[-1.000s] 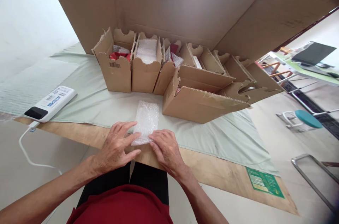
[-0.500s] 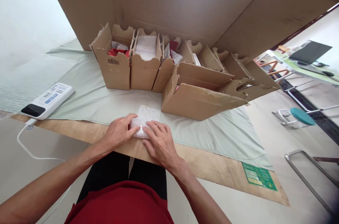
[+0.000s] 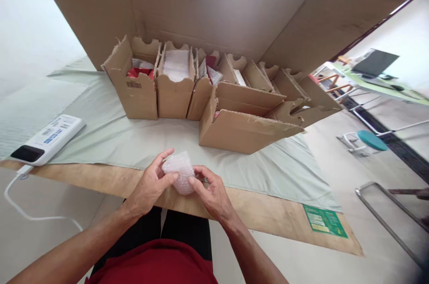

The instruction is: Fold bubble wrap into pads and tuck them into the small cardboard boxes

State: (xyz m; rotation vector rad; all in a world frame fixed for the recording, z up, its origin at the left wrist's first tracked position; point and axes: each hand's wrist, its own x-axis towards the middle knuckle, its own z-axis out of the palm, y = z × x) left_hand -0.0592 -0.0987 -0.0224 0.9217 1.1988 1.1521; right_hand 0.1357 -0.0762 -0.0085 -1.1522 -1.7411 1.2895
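Note:
Between my two hands is a small bundle of clear bubble wrap (image 3: 181,172), tilted above the table's front edge. Whatever may be inside the wrap cannot be made out. My left hand (image 3: 152,183) grips its left side, thumb on the near face and fingers behind. On the right side, my right hand (image 3: 211,192) pinches it between thumb and fingers. Behind the hands, a long cardboard box (image 3: 248,129) stands lengthwise on the pale green cloth (image 3: 147,141).
Several narrow cardboard bins (image 3: 174,98) line the back, holding bubble-wrapped and red items. A tall cardboard panel (image 3: 208,6) rises behind them. At left lies a white power bank (image 3: 50,138) with a cable (image 3: 36,217). A green label (image 3: 325,220) sits on the wooden edge at right.
The bubble-wrap piece lay flat on the table under both hands; now it is lifted, tilted and gripped from both sides. The camera view has shifted slightly.

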